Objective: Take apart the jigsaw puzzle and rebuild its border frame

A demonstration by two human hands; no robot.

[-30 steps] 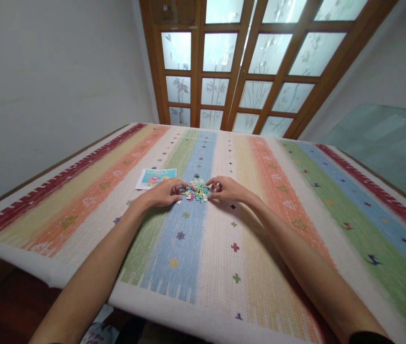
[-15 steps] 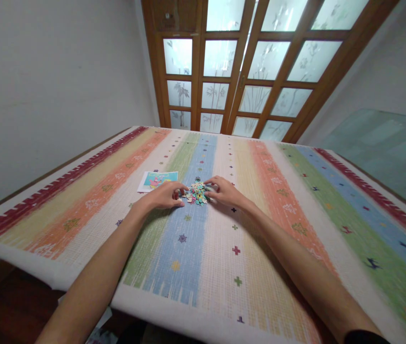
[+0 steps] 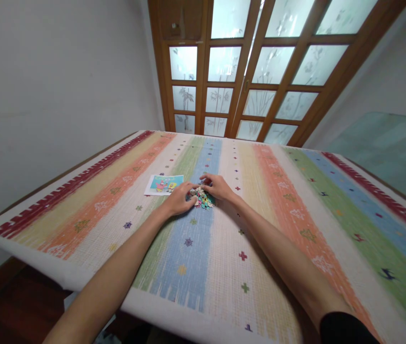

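A small heap of colorful jigsaw puzzle pieces [image 3: 205,199] lies on the blue stripe of the striped tablecloth [image 3: 174,248]. My left hand [image 3: 180,198] rests against the heap's left side, thumb and fingers apart and curved around its edge. From the right, my right hand [image 3: 219,186] reaches over the far side of the heap, its thumb and index finger spread. Both hands touch or nearly touch pieces, and no single piece shows lifted in either one. A picture card [image 3: 163,184] with cartoon figures on a blue background lies flat just beyond my left hand.
The cloth covers a wide table whose near edge [image 3: 160,313] runs below my forearms. Wooden doors with frosted panes [image 3: 220,100] stand behind the table. A pale wall [image 3: 63,71] rises at left, and a greenish glass-like panel [image 3: 385,157] is at right.
My left hand has moved in against the heap, and my right hand has shifted over its far side. The heap looks more gathered. The view has tilted slightly.
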